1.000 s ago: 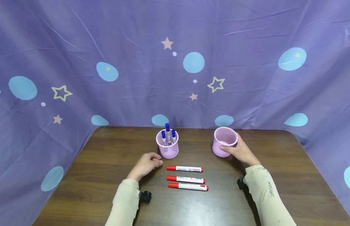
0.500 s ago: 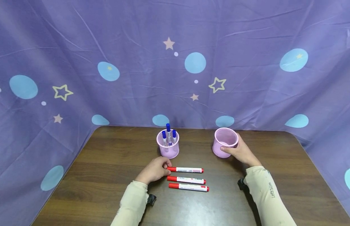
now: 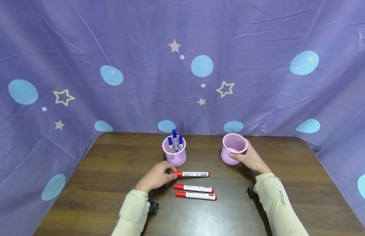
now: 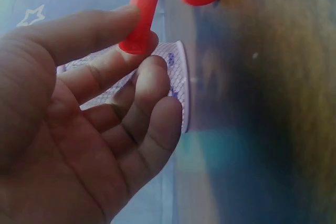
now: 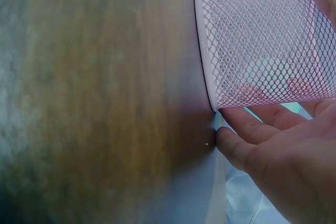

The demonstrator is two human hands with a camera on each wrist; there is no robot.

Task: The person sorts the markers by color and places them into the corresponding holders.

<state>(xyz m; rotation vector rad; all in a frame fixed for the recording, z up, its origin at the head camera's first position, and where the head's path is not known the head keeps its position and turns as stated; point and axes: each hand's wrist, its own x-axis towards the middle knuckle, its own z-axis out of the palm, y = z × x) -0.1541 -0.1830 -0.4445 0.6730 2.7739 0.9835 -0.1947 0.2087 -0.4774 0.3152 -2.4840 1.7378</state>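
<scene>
My left hand point(image 3: 157, 176) pinches the red cap end of a red marker point(image 3: 195, 174) between thumb and forefinger; the left wrist view shows the cap point(image 4: 140, 19) gripped, the other fingers curled loosely. Two more red markers, a middle one point(image 3: 197, 188) and a front one point(image 3: 200, 196), lie side by side on the table nearer me. My right hand point(image 3: 253, 160) grips a pink mesh pen cup point(image 3: 228, 157) standing upright at the back right, its thumb on the near side and its fingers around the far side. In the right wrist view the cup's mesh wall point(image 5: 257, 45) fills the upper right.
A second pink pen cup point(image 3: 176, 160) stands just behind my left hand, with several blue-capped markers point(image 3: 175, 133) upright in it. The brown wooden table point(image 3: 111, 164) ends at a purple curtain point(image 3: 141, 82) printed with stars and dots.
My left hand has moved right to the rearmost red marker and taken its cap end; that marker has shifted slightly back and left. The right hand keeps its hold on the cup.
</scene>
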